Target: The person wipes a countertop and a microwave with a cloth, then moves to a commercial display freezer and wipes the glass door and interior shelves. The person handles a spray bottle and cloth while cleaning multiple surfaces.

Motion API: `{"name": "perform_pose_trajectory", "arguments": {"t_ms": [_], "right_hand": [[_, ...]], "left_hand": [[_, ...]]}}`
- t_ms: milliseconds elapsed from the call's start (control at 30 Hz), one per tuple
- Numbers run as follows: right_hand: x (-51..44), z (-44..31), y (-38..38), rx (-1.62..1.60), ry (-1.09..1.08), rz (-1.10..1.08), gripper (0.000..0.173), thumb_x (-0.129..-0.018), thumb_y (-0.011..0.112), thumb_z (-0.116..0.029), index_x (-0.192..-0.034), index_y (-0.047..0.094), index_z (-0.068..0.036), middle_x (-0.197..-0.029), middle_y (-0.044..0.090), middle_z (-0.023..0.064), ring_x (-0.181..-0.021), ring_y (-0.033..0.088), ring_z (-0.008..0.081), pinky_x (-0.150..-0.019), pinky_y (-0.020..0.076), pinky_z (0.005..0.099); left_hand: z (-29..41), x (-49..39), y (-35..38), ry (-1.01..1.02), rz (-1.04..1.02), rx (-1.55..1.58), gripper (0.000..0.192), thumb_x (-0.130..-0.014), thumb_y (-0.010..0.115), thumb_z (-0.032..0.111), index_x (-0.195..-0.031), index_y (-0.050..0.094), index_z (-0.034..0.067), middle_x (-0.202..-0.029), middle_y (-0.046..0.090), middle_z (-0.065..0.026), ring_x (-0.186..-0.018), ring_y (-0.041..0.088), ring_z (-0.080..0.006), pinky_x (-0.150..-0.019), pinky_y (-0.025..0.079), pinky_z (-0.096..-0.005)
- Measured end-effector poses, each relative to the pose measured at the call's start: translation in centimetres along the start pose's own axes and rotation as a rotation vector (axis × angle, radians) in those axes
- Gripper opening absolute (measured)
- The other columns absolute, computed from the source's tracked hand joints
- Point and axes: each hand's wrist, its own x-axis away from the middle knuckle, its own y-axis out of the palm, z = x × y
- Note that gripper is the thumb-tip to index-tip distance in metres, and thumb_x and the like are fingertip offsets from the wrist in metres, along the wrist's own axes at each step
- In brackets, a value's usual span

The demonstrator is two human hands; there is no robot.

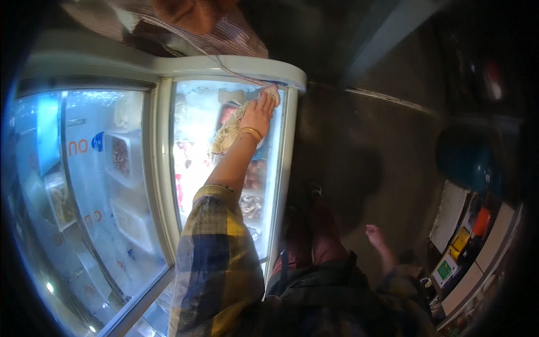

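My left hand [257, 113] presses a pale cloth [227, 137] flat on the glass door [271, 168] of a lit display refrigerator, close to the door's far right corner. The fingers lie over the cloth, and part of it trails back beside the wrist, which wears a gold-coloured bangle. Behind the glass are blurred packs of food, partly hidden by my arm in its checked sleeve. My right hand [376, 236] hangs low at my right side, away from the refrigerator, with its fingers curled and nothing visible in them.
A second glass door [143, 168] at the left shows plastic containers [120, 158] inside. A striped cloth bag [236, 31] lies beyond the cabinet, its cord running over the frame. At the right are a teal container [465, 158] and a shelf with an orange item [481, 221].
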Motion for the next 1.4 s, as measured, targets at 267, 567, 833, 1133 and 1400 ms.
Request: {"name": "perform_pose_trajectory", "arguments": {"t_ms": [267,567,833,1133,1400], "right_hand": [[2.9,7.7,1.8,0.239,0.371,-0.021,0.027,-0.082,0.055,-0.012,-0.108,0.058,-0.005,-0.091,0.062,0.0091,-0.082,0.058,0.0157,-0.074,0.0473,0.0302],[3.9,2.2,7.8,0.107,-0.019,-0.079,0.029,-0.079,0.058,-0.013,-0.106,0.060,-0.004,-0.089,0.064,0.0115,-0.081,0.061,0.0185,-0.073,0.0486,0.0298],[2.0,-3.4,5.5,0.127,-0.114,-0.066,0.028,-0.080,0.055,-0.009,-0.106,0.059,-0.002,-0.096,0.063,0.0132,-0.087,0.061,0.0202,-0.077,0.0480,0.0307],[1.8,-4.4,4.9,0.449,-0.079,-0.029,0.032,-0.075,0.058,-0.020,-0.104,0.062,-0.005,-0.108,0.060,0.0142,-0.101,0.057,0.0283,-0.086,0.0449,0.0358],[-2.8,-17.5,1.0,0.524,-0.063,-0.041,0.032,-0.075,0.061,-0.016,-0.104,0.062,-0.003,-0.103,0.063,0.0139,-0.095,0.060,0.0240,-0.083,0.0469,0.0325]], "left_hand": [[15.9,9.7,5.7,-0.066,0.091,0.398,0.054,-0.087,0.039,0.027,-0.130,0.035,-0.005,-0.138,0.032,-0.0176,-0.124,0.032,-0.0347,-0.092,0.035,-0.0424],[24.0,45.5,9.8,0.121,-0.511,1.561,0.051,-0.082,0.043,0.013,-0.132,0.036,0.006,-0.137,0.032,-0.0085,-0.126,0.032,-0.0235,-0.101,0.028,-0.0393],[7.6,42.4,8.4,0.205,-0.133,0.365,0.054,-0.082,0.049,0.045,-0.130,0.036,0.028,-0.137,0.034,-0.0035,-0.130,0.027,-0.0226,-0.096,0.030,-0.0592],[-4.4,35.0,5.1,-0.367,0.126,0.710,0.043,-0.075,0.061,0.024,-0.117,0.048,0.020,-0.107,0.052,-0.0077,-0.091,0.052,-0.0265,-0.071,0.045,-0.0377],[-14.5,22.6,1.2,-0.743,0.574,0.423,0.049,-0.075,0.058,0.024,-0.120,0.047,0.008,-0.109,0.053,-0.0088,-0.090,0.052,-0.0249,-0.071,0.044,-0.0345]]}}
